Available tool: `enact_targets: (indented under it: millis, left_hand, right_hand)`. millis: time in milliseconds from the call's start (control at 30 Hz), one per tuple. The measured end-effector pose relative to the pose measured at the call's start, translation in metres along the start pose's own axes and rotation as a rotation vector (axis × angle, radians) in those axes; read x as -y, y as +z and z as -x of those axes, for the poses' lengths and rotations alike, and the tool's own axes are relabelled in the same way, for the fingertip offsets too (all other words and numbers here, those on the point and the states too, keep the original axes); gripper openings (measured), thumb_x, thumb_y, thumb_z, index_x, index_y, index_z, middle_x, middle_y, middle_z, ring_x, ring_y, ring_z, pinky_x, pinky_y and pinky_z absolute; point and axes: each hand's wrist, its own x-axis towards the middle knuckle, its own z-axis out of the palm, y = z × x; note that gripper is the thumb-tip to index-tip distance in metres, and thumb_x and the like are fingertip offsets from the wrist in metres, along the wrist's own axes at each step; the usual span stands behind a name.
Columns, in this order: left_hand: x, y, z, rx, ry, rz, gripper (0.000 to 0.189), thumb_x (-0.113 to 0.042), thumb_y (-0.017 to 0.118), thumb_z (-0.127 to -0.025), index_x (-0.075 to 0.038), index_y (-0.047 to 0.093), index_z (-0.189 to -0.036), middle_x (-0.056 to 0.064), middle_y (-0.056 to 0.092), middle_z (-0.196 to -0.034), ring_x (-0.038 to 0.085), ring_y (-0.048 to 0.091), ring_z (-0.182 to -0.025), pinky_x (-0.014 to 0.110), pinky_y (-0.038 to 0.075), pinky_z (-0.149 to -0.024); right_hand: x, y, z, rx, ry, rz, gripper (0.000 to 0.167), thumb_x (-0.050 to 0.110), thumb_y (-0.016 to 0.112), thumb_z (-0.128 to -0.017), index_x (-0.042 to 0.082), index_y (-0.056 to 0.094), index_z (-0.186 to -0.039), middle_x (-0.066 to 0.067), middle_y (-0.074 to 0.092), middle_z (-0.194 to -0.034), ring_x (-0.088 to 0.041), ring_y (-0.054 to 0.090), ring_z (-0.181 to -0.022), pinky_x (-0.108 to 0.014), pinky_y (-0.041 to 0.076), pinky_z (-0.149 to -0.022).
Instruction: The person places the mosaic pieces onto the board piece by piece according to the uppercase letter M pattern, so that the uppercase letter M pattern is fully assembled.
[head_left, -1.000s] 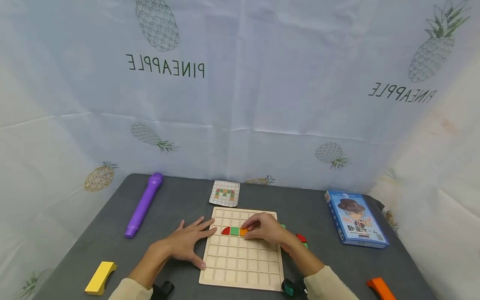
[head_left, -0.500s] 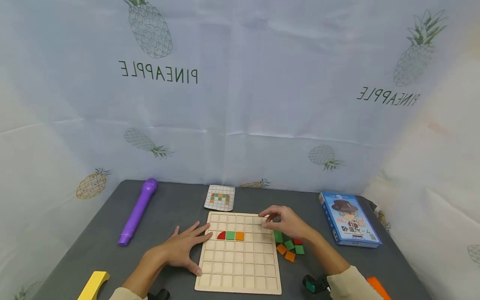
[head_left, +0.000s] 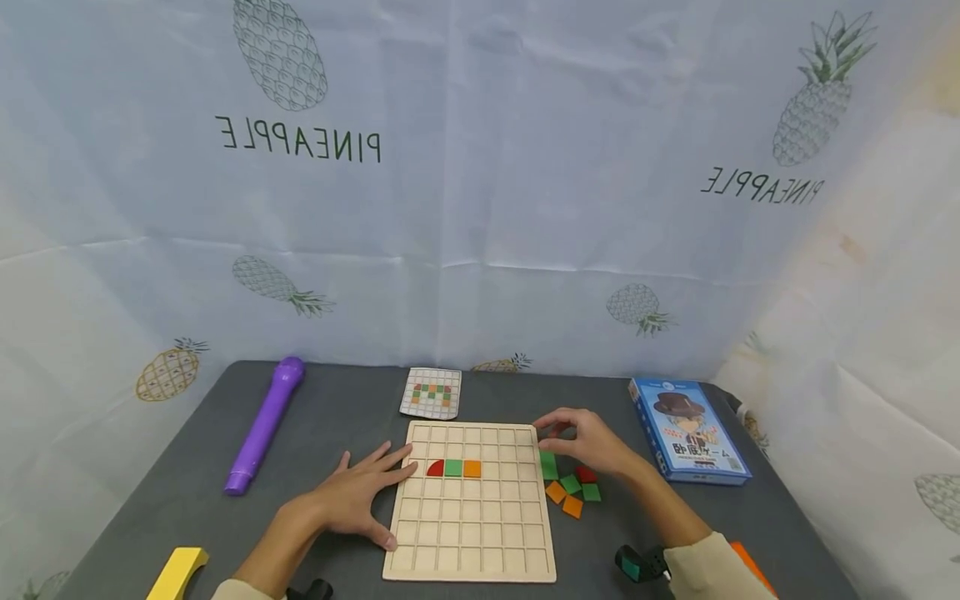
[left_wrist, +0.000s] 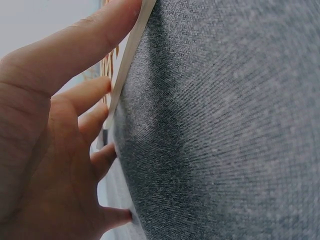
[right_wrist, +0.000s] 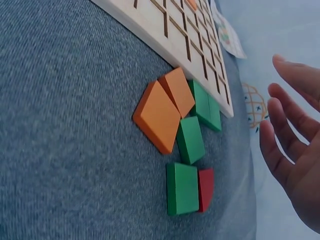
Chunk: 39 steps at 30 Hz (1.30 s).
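Pale wood makes up the gridded board (head_left: 480,533) in the middle of the grey table (head_left: 337,400). On it a red piece (head_left: 436,469), a green piece (head_left: 453,468) and an orange piece (head_left: 472,469) sit side by side in one row, nearer the far edge. Off the board's right edge lies a small cluster of loose pieces (right_wrist: 157,115): orange, green and one red, some touching. The green ones nearest the board are right at its edge; whether they touch it I cannot tell.

The right hand (head_left: 581,439) is above the far part of this cluster, by the board's right edge, its grip loose, thumb and fingers apart. The left hand (head_left: 356,497) is spread wide, fingertips on the board's left side and thumb at its left edge near the front corner; its forearm crosses the table's near left part.

Behind the board, a card (head_left: 431,394) lies just beyond its far edge. A purple microphone (head_left: 265,425) slants along the left, a yellow block (head_left: 176,575) in front of it. A blue box (head_left: 690,429) lies to the right, beyond the right forearm. Table surface runs between box and cluster, and between microphone and board. A curtain (head_left: 480,167) rises behind the table's far edge.
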Motion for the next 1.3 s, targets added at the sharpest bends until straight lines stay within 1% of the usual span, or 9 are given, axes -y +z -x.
enact_targets:
  millis: [133, 333, 433, 633, 867, 967, 1133, 1233, 1300]
  left_hand:
    - [0.001, -0.001, 0.001, 0.001, -0.007, -0.001, 0.111, -0.060, 0.088, -0.066, -0.018, 0.041, -0.158, 0.006, 0.024, -0.172, 0.045, 0.018, -0.159, 0.091, 0.006, -0.105]
    - [0.001, -0.001, 0.000, 0.002, -0.012, -0.015, 0.112, -0.062, 0.087, -0.066, -0.019, 0.040, -0.158, 0.005, 0.023, -0.173, 0.043, 0.017, -0.159, 0.091, 0.006, -0.106]
    - [0.001, -0.001, 0.001, 0.004, -0.019, -0.018, 0.112, -0.062, 0.087, -0.066, -0.020, 0.040, -0.158, 0.004, 0.022, -0.173, 0.044, 0.017, -0.159, 0.091, 0.006, -0.106]
    - [-0.002, -0.003, 0.003, 0.007, -0.015, -0.016, 0.111, -0.058, 0.088, -0.067, -0.017, 0.039, -0.159, 0.006, 0.023, -0.172, 0.045, 0.016, -0.159, 0.090, 0.005, -0.107]
    - [-0.004, -0.002, 0.001, 0.023, -0.028, -0.023, 0.111, -0.057, 0.088, -0.068, -0.018, 0.038, -0.159, 0.004, 0.022, -0.173, 0.042, 0.014, -0.160, 0.088, 0.005, -0.109]
    - [-0.004, -0.001, 0.000, 0.029, -0.026, -0.026, 0.111, -0.057, 0.088, -0.069, -0.017, 0.038, -0.159, 0.005, 0.022, -0.173, 0.042, 0.015, -0.160, 0.089, 0.006, -0.109]
    - [-0.005, -0.002, 0.000, 0.024, -0.023, -0.021, 0.110, -0.056, 0.089, -0.069, -0.017, 0.039, -0.159, 0.006, 0.023, -0.172, 0.043, 0.015, -0.160, 0.089, 0.005, -0.109]
    - [-0.005, -0.003, 0.000, 0.020, -0.026, -0.016, 0.110, -0.055, 0.089, -0.069, -0.017, 0.039, -0.159, 0.006, 0.023, -0.172, 0.043, 0.014, -0.160, 0.089, 0.004, -0.109]
    - [-0.004, -0.002, 0.000, 0.019, -0.026, -0.013, 0.110, -0.055, 0.089, -0.069, -0.016, 0.039, -0.159, 0.006, 0.023, -0.172, 0.043, 0.014, -0.160, 0.089, 0.004, -0.109]
  right_hand:
    - [-0.003, -0.003, 0.003, -0.026, 0.009, 0.009, 0.038, 0.031, 0.070, -0.097, 0.007, 0.070, -0.128, -0.015, 0.070, -0.127, -0.016, 0.063, -0.102, -0.027, 0.057, -0.082]
    - [-0.014, -0.008, 0.010, -0.055, 0.019, -0.001, 0.039, 0.027, 0.072, -0.096, 0.006, 0.069, -0.129, -0.017, 0.069, -0.128, -0.037, 0.061, -0.112, -0.026, 0.056, -0.083]
    - [-0.021, -0.008, 0.011, -0.047, 0.022, -0.002, 0.041, 0.027, 0.072, -0.096, 0.006, 0.068, -0.130, -0.017, 0.069, -0.130, -0.041, 0.060, -0.117, -0.027, 0.057, -0.086]
    - [-0.030, -0.002, 0.013, -0.007, 0.041, 0.028, 0.043, 0.032, 0.074, -0.094, 0.010, 0.069, -0.130, -0.014, 0.068, -0.133, -0.039, 0.061, -0.122, -0.028, 0.056, -0.089]
    - [-0.032, 0.007, 0.013, 0.013, 0.075, 0.014, 0.040, 0.027, 0.077, -0.092, 0.012, 0.071, -0.128, -0.015, 0.068, -0.132, -0.023, 0.060, -0.107, -0.021, 0.050, -0.077]
    - [-0.034, 0.010, 0.014, 0.040, 0.081, -0.004, 0.041, 0.027, 0.077, -0.091, 0.012, 0.071, -0.128, -0.017, 0.067, -0.133, -0.018, 0.059, -0.105, -0.020, 0.050, -0.077]
    - [-0.035, 0.011, 0.014, 0.051, 0.072, -0.027, 0.041, 0.026, 0.078, -0.091, 0.012, 0.070, -0.129, -0.016, 0.069, -0.131, -0.024, 0.063, -0.110, -0.023, 0.054, -0.083]
    - [-0.034, 0.013, 0.012, 0.043, 0.070, -0.002, 0.040, 0.028, 0.078, -0.091, 0.014, 0.071, -0.128, -0.013, 0.070, -0.129, -0.026, 0.064, -0.113, -0.024, 0.054, -0.086]
    - [-0.036, 0.014, 0.012, 0.035, 0.075, 0.023, 0.039, 0.029, 0.078, -0.090, 0.015, 0.072, -0.127, -0.012, 0.070, -0.128, -0.024, 0.063, -0.112, -0.024, 0.053, -0.087]
